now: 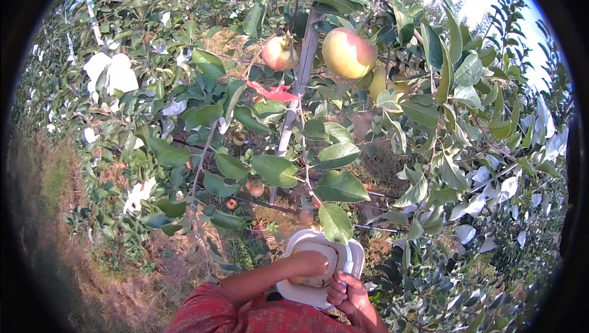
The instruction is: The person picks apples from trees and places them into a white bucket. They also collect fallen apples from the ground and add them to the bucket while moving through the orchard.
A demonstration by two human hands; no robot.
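Observation:
A white bucket [357,248] is close against my body at the bottom of the view. My left hand [310,264] reaches over its rim into the opening. Its fingers point down and away, so their grip is hidden. Part of a yellowish apple [299,279] shows inside the bucket below my left wrist. At the bucket's right side my right hand [346,291] is closed round a slim white and pale blue handle [348,259], which sticks up past my fingers. What the handle belongs to is not clear.
A large yellow-red apple [350,53] and a smaller red one [279,53] hang ahead beside a grey post [300,81]. A red ribbon [273,92] is tied near them. Leafy branches [337,192] reach over the bucket. White bags [111,72] hang in the trees around.

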